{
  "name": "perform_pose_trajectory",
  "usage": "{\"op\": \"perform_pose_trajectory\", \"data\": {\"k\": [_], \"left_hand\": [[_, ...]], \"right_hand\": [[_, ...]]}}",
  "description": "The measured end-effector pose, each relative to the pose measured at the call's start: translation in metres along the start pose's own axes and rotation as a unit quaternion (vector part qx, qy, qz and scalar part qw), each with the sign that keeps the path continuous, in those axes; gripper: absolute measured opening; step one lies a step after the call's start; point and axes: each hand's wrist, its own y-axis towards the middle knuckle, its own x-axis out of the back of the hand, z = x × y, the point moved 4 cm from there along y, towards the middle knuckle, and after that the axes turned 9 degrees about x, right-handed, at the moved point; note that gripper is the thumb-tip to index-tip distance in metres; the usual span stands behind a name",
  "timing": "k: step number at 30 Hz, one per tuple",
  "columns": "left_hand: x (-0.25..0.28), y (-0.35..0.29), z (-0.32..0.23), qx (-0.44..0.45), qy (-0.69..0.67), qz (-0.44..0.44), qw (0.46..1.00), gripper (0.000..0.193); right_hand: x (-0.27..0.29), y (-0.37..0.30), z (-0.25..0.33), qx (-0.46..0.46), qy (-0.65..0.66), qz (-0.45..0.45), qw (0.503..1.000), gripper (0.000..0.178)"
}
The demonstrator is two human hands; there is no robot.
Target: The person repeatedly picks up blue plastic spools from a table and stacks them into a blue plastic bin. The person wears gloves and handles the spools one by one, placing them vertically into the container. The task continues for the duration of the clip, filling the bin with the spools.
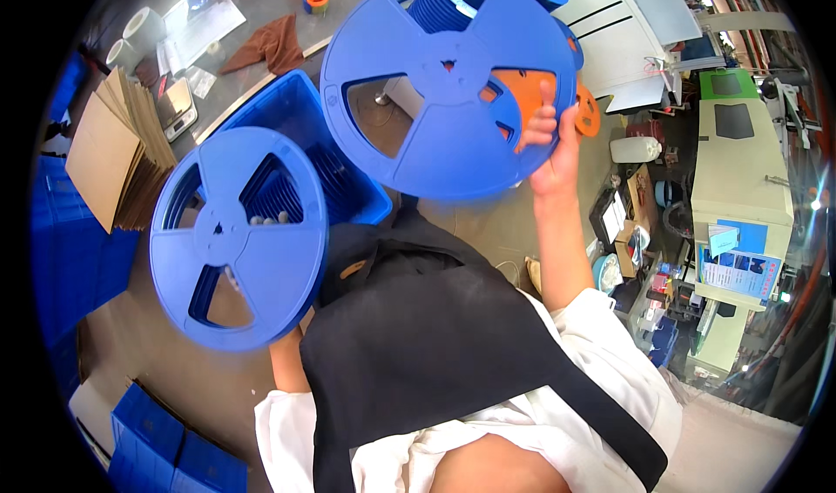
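My right hand (pixel 557 145) grips the rim of a large blue plastic reel (pixel 453 84), raised with its flat face toward me. A second blue reel (pixel 218 232) stands tilted at the left, held by my left hand (pixel 272 219); that hand is mostly hidden behind it, and a few fingertips show through the openings. Between and behind the two reels is a blue bin (pixel 379 204) with several blue discs inside. Part of an orange disc (pixel 588 110) shows behind the right-hand reel.
A grey worktable (pixel 252 79) at the upper left carries a brown cloth (pixel 274 44), papers, white rolls and a small scale (pixel 177 110). Folded cardboard (pixel 109 158) stands beside it. Blue boxes (pixel 144 423) are at the lower left. A beige and green machine (pixel 740 171) stands right.
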Motion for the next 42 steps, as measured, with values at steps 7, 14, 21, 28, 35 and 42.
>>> {"op": "perform_pose_trajectory", "data": {"k": [7,14,21,28,35,42], "left_hand": [[-0.015,0.025,0.024,0.054,0.035,-0.063,0.996,0.057],[-0.058,0.071,0.072,0.112,0.106,0.036,0.987,0.048],[-0.048,0.055,0.063,0.104,0.102,0.023,0.989,0.047],[-0.026,0.047,0.059,0.101,0.109,0.001,0.989,0.046],[-0.010,0.033,0.047,0.058,0.114,-0.033,0.991,0.046],[0.007,0.028,0.038,0.033,0.134,-0.071,0.988,0.045]], "right_hand": [[-0.078,-0.005,-0.047,0.026,-0.284,0.141,0.948,0.056],[-0.134,-0.101,-0.219,0.084,-0.639,0.558,0.522,0.086],[-0.123,-0.133,-0.244,-0.016,-0.683,0.600,0.415,0.085],[-0.124,-0.139,-0.241,0.069,-0.694,0.620,0.359,0.078],[-0.133,-0.051,-0.129,0.285,-0.662,0.431,0.543,0.044],[-0.049,0.006,-0.061,0.158,-0.561,0.146,0.799,0.033]]}}
